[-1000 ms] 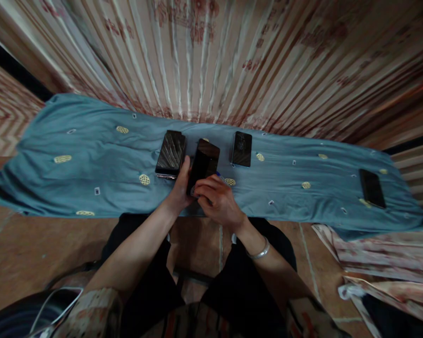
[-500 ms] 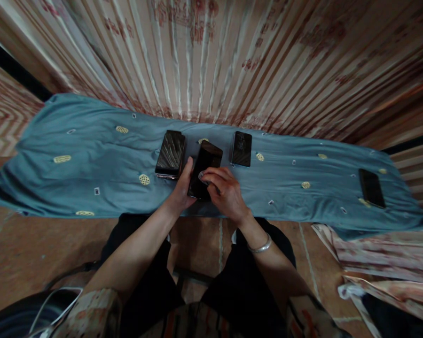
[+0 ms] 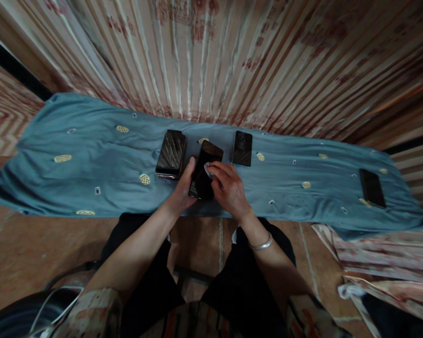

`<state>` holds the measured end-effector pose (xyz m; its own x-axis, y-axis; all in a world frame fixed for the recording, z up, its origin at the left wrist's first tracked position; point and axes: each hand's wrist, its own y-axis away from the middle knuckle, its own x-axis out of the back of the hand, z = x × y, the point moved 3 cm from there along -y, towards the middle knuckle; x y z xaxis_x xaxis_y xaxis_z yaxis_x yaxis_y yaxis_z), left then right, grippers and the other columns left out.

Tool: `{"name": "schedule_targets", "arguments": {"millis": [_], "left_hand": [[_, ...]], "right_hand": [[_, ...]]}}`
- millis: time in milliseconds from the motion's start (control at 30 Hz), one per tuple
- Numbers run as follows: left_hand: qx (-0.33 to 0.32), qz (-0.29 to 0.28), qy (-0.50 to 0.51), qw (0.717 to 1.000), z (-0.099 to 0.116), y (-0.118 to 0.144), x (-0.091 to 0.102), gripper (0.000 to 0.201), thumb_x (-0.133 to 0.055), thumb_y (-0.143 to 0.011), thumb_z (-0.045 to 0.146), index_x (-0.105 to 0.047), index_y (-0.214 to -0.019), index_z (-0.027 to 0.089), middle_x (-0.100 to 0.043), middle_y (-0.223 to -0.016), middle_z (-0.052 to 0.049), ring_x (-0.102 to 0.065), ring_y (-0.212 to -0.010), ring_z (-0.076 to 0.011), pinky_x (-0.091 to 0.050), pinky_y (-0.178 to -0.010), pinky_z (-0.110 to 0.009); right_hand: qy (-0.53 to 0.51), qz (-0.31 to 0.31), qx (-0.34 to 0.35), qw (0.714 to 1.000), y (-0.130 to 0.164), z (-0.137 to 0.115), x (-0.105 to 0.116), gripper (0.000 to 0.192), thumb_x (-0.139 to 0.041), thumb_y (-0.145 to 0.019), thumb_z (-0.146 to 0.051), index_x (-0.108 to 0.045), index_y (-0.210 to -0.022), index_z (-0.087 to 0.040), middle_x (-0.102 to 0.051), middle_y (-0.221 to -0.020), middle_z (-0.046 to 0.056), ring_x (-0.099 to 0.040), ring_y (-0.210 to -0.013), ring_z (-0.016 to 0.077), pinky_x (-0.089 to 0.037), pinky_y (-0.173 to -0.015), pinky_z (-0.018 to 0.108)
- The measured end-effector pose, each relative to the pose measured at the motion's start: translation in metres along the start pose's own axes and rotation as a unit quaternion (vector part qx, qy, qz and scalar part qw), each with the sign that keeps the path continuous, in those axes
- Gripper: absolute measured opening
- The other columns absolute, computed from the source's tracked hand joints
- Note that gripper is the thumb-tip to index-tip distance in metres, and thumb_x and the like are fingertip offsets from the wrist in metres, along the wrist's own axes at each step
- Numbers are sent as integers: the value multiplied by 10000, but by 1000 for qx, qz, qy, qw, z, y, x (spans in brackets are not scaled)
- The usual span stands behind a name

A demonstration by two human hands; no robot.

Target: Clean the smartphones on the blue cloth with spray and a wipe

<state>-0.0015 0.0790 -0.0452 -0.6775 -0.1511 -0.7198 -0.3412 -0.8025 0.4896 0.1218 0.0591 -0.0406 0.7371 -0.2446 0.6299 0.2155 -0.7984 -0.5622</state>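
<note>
My left hand (image 3: 184, 188) is closed round the lower left side of a dark smartphone (image 3: 201, 180), thumb along its edge. The phone's black face is turned up, tilted slightly. My right hand (image 3: 229, 188) pinches a small pale wad (image 3: 208, 170), perhaps cloth or tissue, against the screen. Left of the held phone lies a stack of phones (image 3: 171, 152) with a glossy dark screen on top. Another dark phone (image 3: 242, 149) rests to the right, behind my right hand.
A blue-green cloth (image 3: 109, 164) with yellow pineapple prints covers the long narrow table. One more dark phone (image 3: 372, 188) lies near its right end. A pleated floral curtain (image 3: 211, 61) hangs along the far edge. A white cable (image 3: 52, 300) is at lower left.
My right hand has slid the pale wad a little up and to the right across the phone's screen. My left hand and the other phones stay nearly where they were.
</note>
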Motion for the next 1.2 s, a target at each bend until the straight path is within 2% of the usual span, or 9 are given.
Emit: {"name": "schedule_targets", "arguments": {"millis": [133, 300, 533, 700, 900, 1033, 1200], "left_hand": [[-2, -5, 9, 1000, 0, 0, 1, 529, -402, -1066, 492, -724, -1269, 125, -806, -992, -96, -768, -908, -223, -607, -871, -322], [-6, -16, 14, 1000, -1, -2, 1, 532, -450, -1049, 514, -722, -1272, 115, -805, -1019, -104, -769, -914, -227, -603, -884, -326], [-12, -6, 11, 1000, 0, -1, 2, 542, -339, -1090, 454, -717, -1275, 114, -806, -974, -84, -767, -910, -209, -597, -887, -312], [-29, 5, 3, 1000, 4, -4, 5, 489, -440, -1056, 483, -743, -1227, 139, -807, -923, -68, -765, -841, -215, -606, -847, -319], [-45, 23, 6, 999, 8, -9, 11, 409, -543, -1011, 489, -760, -1069, 147, -782, -829, -47, -738, -741, -182, -609, -767, -283], [-45, 9, 13, 999, 9, -9, 8, 427, -536, -1009, 505, -751, -1016, 136, -770, -784, -54, -737, -723, -186, -607, -717, -276], [-21, -1, 2, 1000, 8, -5, -1, 551, -375, -1064, 509, -755, -1103, 112, -783, -816, -92, -772, -822, -225, -621, -744, -301]], "right_hand": [[8, 12, -1, 1000, 0, 0, 1, 356, -486, -958, -117, -718, -1207, -222, -725, -1257, 110, -655, -1160, 263, -533, -1072, 502], [17, 5, -6, 1000, 0, 1, 0, 364, -488, -936, -101, -700, -1204, -226, -721, -1237, 115, -664, -1132, 265, -545, -1051, 498], [7, -10, -10, 1000, 2, -1, -2, 369, -489, -905, -82, -696, -1168, -239, -717, -1220, 102, -664, -1114, 257, -545, -1053, 473], [6, -31, -15, 999, 0, -9, -2, 396, -485, -875, -62, -696, -1157, -241, -719, -1207, 98, -657, -1114, 263, -543, -1054, 485], [15, -64, -4, 998, -3, -22, -1, 392, -486, -868, -51, -699, -1149, -223, -719, -1181, 103, -655, -1089, 260, -554, -1037, 466], [25, -60, -9, 998, 6, -30, 3, 392, -499, -867, -44, -704, -1147, -226, -726, -1190, 102, -667, -1093, 253, -563, -1031, 447], [27, -33, -25, 999, 29, -39, 0, 402, -482, -893, -59, -702, -1198, -201, -723, -1227, 125, -670, -1149, 260, -566, -1042, 455]]}}
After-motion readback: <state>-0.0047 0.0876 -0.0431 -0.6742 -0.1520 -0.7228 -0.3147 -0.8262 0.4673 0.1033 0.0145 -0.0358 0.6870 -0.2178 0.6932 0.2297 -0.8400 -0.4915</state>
